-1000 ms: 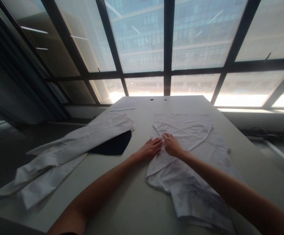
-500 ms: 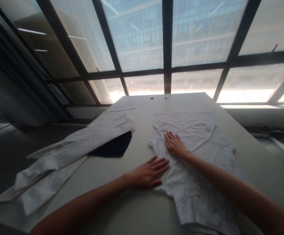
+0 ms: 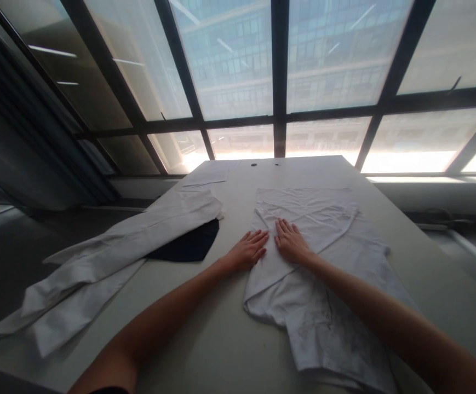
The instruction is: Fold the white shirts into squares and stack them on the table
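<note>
A wrinkled white garment, apparently a shirt [image 3: 323,295], lies spread out on the white table [image 3: 188,328]. My right hand [image 3: 290,242] rests flat on its upper left part, fingers stretched forward. Close beside it, my left hand [image 3: 247,250] lies at the garment's left edge with fingertips on the cloth and palm over the tabletop. Neither hand grips the fabric. Creases run across the garment's far end, and a fold sticks out on its near left side. My right forearm hides part of the cloth.
Left of my hands, long white trousers or similar cloth [image 3: 126,241] hang over the table's left edge, partly covering a dark navy piece [image 3: 192,243]. White sheets [image 3: 207,174] lie at the far left. Large framed windows [image 3: 238,60] stand beyond the table, with a dark curtain [image 3: 32,126] at left.
My left hand has slid forward along the garment's left edge, now level with my right hand. The near left fold has come into view. My right hand has stayed nearly still.
</note>
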Tool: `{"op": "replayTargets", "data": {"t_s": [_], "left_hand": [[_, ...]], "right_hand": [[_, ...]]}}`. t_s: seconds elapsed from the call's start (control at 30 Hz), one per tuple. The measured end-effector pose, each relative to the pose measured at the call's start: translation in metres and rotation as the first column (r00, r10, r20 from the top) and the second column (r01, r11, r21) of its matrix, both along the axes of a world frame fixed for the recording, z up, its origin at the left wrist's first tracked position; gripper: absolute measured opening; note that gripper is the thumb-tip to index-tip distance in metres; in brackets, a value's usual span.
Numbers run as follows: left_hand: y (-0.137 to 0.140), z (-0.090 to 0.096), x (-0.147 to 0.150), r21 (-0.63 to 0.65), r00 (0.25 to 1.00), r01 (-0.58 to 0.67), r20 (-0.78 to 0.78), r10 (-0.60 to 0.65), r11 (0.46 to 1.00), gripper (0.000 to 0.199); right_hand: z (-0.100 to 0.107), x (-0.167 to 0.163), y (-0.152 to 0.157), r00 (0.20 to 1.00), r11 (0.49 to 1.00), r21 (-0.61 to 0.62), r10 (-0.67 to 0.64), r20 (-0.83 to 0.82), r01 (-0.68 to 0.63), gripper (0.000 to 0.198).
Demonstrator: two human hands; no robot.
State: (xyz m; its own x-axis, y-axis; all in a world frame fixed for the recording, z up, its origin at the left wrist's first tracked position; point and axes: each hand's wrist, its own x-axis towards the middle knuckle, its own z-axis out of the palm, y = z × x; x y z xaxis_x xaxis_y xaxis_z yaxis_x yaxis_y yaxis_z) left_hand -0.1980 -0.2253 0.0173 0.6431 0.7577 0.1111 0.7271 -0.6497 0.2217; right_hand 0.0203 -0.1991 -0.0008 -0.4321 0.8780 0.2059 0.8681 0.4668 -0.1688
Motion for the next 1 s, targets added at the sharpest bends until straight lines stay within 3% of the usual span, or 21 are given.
{"op": "replayTargets", "data": {"t_s": [0.2,0.3,0.37,0.43,0.5,0.57,0.67,0.77,0.83,0.9,1.0], "left_hand": [[0.000,-0.002,-0.017,0.012,0.995,-0.063,-0.071,0.064,0.998,0.054],[0.001,-0.003,-0.018,0.018,0.996,-0.048,-0.068,0.049,0.999,0.053],[0.001,-0.005,-0.017,0.023,0.998,-0.034,-0.057,0.035,0.999,0.052],[0.001,-0.004,-0.016,0.024,0.998,-0.040,-0.039,0.041,0.999,0.052],[0.000,-0.001,-0.015,0.016,0.998,-0.061,-0.004,0.061,0.998,0.051],[-0.002,0.007,-0.013,0.035,0.990,-0.108,0.099,0.105,0.993,0.049],[-0.008,0.020,-0.008,0.133,0.928,-0.196,0.344,0.140,0.972,0.043],[-0.018,0.023,0.003,0.160,0.933,-0.073,0.361,0.011,0.984,0.043],[-0.024,0.017,0.010,0.097,0.968,0.083,0.230,-0.103,0.992,0.043],[-0.029,0.007,0.015,0.028,0.978,0.189,0.080,-0.191,0.981,0.052],[-0.030,-0.003,0.017,0.013,0.972,0.233,-0.045,-0.232,0.972,0.064]], "right_hand": [[0.015,0.000,-0.008,1.000,1.000,0.026,0.008,-0.020,-0.007,0.059],[0.036,-0.006,-0.038,0.982,0.981,0.105,0.173,-0.081,-0.164,0.052],[0.050,-0.013,-0.067,0.911,0.915,0.124,0.397,-0.112,-0.383,0.041],[0.059,-0.022,-0.096,0.792,0.795,0.108,0.605,-0.077,-0.597,0.029],[0.064,-0.029,-0.117,0.714,0.713,0.066,0.700,-0.006,-0.698,0.020],[0.064,-0.034,-0.130,0.700,0.699,0.030,0.713,0.049,-0.714,0.013],[0.065,-0.035,-0.137,0.705,0.705,0.016,0.707,0.057,-0.709,0.019],[0.068,-0.029,-0.138,0.672,0.672,-0.008,0.740,-0.022,-0.741,0.021],[0.071,-0.023,-0.136,0.680,0.683,-0.020,0.723,-0.124,-0.730,0.020],[0.071,-0.018,-0.129,0.746,0.767,0.001,0.624,-0.233,-0.642,0.019],[0.066,-0.005,-0.109,0.841,0.902,0.045,0.418,-0.343,-0.430,0.019]]}}
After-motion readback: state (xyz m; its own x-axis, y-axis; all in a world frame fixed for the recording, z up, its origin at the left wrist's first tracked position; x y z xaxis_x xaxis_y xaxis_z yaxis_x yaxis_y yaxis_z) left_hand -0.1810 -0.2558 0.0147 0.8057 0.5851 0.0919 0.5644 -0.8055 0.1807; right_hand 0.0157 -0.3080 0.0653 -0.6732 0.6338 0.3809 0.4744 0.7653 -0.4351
